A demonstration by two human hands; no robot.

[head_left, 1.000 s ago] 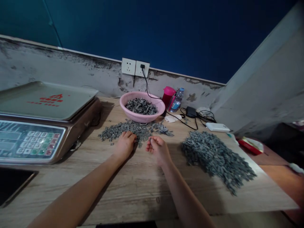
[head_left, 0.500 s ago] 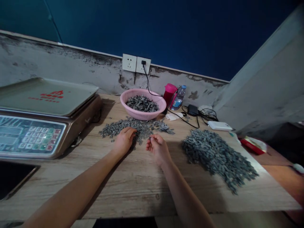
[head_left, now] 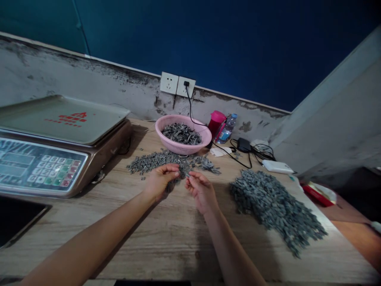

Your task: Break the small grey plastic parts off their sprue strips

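Small grey slivers lie in a loose pile (head_left: 154, 163) on the wooden table (head_left: 119, 234), in front of a pink plastic basket (head_left: 181, 147) holding longer grey strips (head_left: 181, 134). My left hand (head_left: 160, 182) sits over the pile's front edge with its fingers curled, and whether it holds any slivers is hidden. My right hand (head_left: 202, 192) is just beside it, its finger and thumb pinched on a small grey sliver (head_left: 187, 174). A larger heap of grey pieces (head_left: 275, 210) lies to the right, apart from both hands.
A digital weighing scale (head_left: 59, 145) with a steel pan stands at the left. Behind the basket are a pink cup (head_left: 216, 123), a water bottle (head_left: 228, 129), a black charger (head_left: 244, 145) with cables, and a white power bank (head_left: 277, 167). A red packet (head_left: 318, 194) lies beyond the table's right edge.
My left hand has lifted slightly and turned toward my right hand, bringing the fingertips of both hands closer. The view has shifted slightly, moving the table's contents right.
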